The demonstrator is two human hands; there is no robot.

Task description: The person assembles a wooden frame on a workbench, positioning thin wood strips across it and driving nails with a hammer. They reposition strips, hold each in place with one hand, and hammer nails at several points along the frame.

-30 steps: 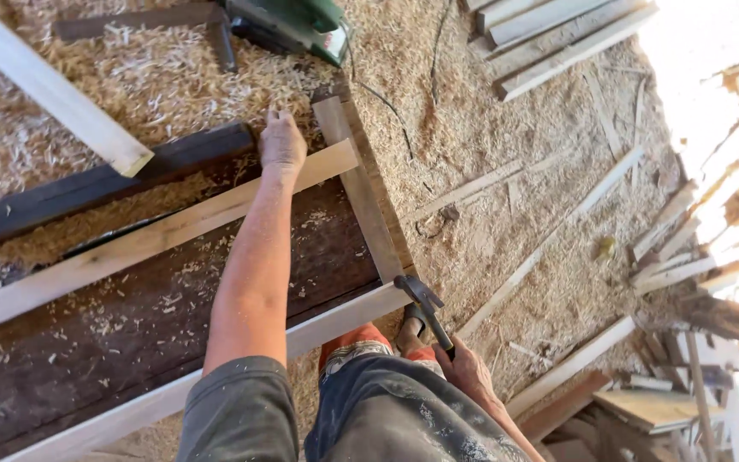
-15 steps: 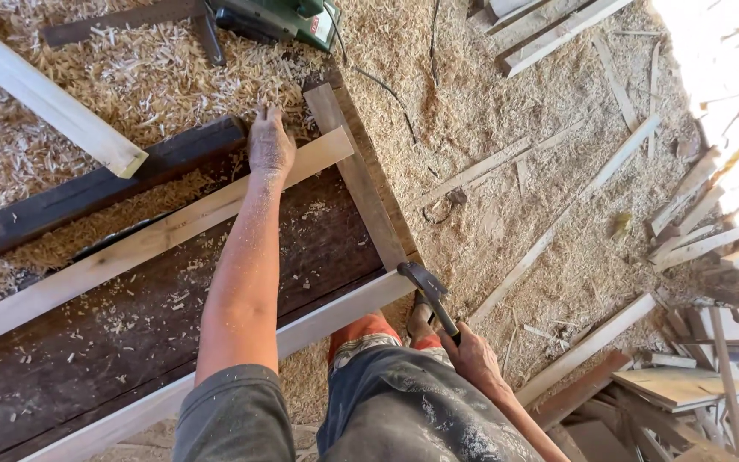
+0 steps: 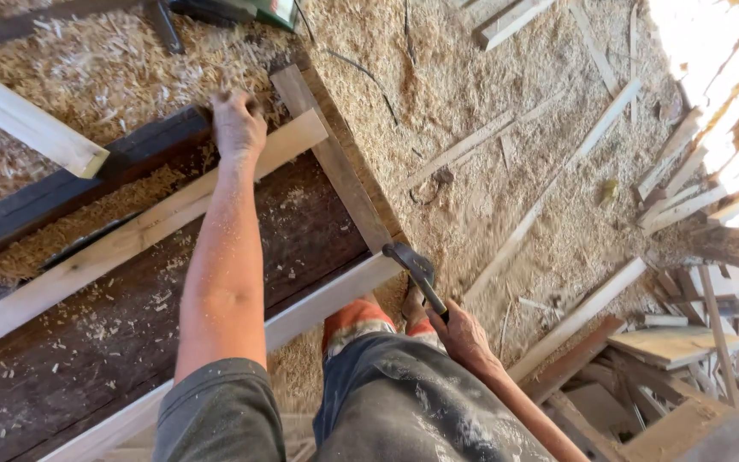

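Note:
My left hand presses flat on the far end of a pale wooden batten that lies across a dark wooden panel. A brown cross piece meets the batten at its right end. My right hand hangs low beside my leg and grips the handle of a hammer. The hammer's dark head sits close to the corner where a second pale batten ends.
Sawdust and shavings cover the ground. Loose wooden strips lie scattered to the right, with a pile of offcuts at the lower right. A green power tool and its cable lie at the top. Another pale plank rests at upper left.
The view has drifted slightly. My left hand stays on the batten's end. My right hand has lifted the hammer a little toward the frame's corner.

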